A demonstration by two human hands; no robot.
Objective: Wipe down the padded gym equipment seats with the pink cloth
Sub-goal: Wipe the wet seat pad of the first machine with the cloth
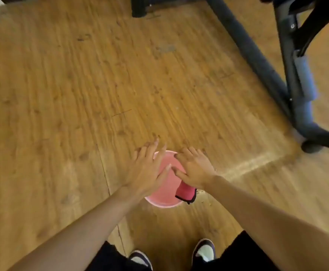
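A round pink bucket [164, 194] stands on the wooden floor just ahead of my feet. The pink cloth [186, 194], edged in black, hangs at the bucket's right rim, its upper part hidden under my right palm. My left hand [149, 169] hovers over the bucket's left side with fingers spread and nothing in it. Over the right side is my right hand [196, 169], fingers also apart; I see no finger closed on the cloth. The thumbs nearly touch above the bucket. No padded seat shows clearly.
A black metal gym machine frame [257, 57] runs diagonally across the upper right, with a foot [314, 146] resting on the floor. Another black base [140, 6] sits at the top centre. Wooden floor [61, 94] spreads to the left. My two shoes [204, 251] are at the bottom.
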